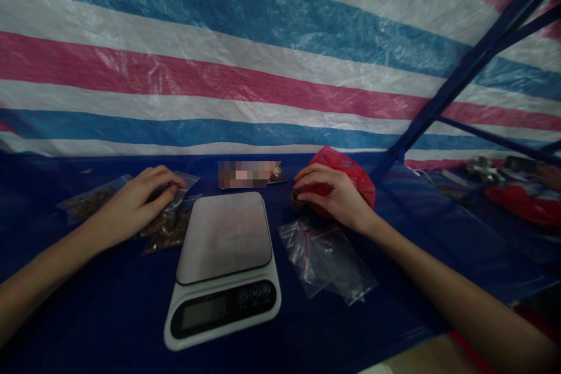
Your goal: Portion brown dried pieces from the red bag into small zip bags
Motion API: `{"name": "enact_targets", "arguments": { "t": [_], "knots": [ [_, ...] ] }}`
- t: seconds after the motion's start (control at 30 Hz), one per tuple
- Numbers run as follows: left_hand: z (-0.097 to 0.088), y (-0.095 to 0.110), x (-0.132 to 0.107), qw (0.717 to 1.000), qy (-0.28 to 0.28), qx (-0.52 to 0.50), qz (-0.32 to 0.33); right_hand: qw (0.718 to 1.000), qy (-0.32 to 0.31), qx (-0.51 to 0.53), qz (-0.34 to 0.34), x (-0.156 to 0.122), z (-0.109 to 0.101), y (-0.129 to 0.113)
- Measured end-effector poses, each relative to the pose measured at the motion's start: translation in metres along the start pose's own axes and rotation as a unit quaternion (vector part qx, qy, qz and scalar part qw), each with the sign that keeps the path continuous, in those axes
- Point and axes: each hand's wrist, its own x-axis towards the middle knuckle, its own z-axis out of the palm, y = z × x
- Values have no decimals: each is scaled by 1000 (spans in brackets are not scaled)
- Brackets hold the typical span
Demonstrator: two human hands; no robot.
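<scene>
My left hand (146, 196) is closed at the fingertips on a clear zip bag (188, 180), among several zip bags filled with brown dried pieces (164, 236). Another filled bag (92, 201) lies to the left of that wrist. My right hand (331, 190) is curled round the left side of a red plastic bag (362, 178), thumb and fingers close together. Something small and brown (298, 203) shows just under its fingertips, too dark to make out. Between both hands sits a white kitchen scale (223, 286) with a bare metal plate; its display reading is unclear.
Flat, unfilled zip bags (328, 257) lie to the right of the scale. Behind it is a flat item (276, 174), partly blurred out. A striped tarp (219, 76) hangs at the back, with a blue frame bar (421, 123). At far right are another red bag (526, 204) and another person's hand (550, 177).
</scene>
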Motion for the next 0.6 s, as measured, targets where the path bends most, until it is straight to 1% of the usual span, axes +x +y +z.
{"name": "enact_targets", "arguments": {
  "t": [0.07,0.13,0.27,0.3,0.33,0.37,0.4,0.43,0.47,0.5,0.53,0.6],
  "knots": [
    [0,0,0,1000,-5,-2,0,1000,-15,4,-2,0,-1,0],
    [-1,1,0,1000,-7,0,-1,1000,-15,6,-8,0,-4,0],
    [-2,5,0,1000,-7,3,-5,999,31,-7,-18,1,-18,-8],
    [-3,7,0,1000,-5,3,-7,999,30,-6,-18,0,-23,-11],
    [-3,8,0,1000,-2,4,-9,1000,9,4,-17,-1,-28,-15],
    [-4,10,0,1000,1,6,-11,999,-35,22,-15,-2,-33,-18],
    [-5,12,-1,1000,4,8,-13,994,-96,45,-11,-4,-36,-22],
    [-6,14,-1,1000,9,10,-14,984,-167,68,-5,-6,-37,-25],
    [-6,15,-1,1000,14,10,-15,969,-234,84,3,-9,-36,-28],
    [-7,17,-2,1000,20,9,-16,954,-284,91,11,-12,-33,-30],
    [-8,18,-2,1000,26,8,-16,944,-318,86,17,-14,-28,-31],
    [-10,19,-2,999,40,0,-20,936,-345,60,17,-19,-18,-31]
  ]
}}
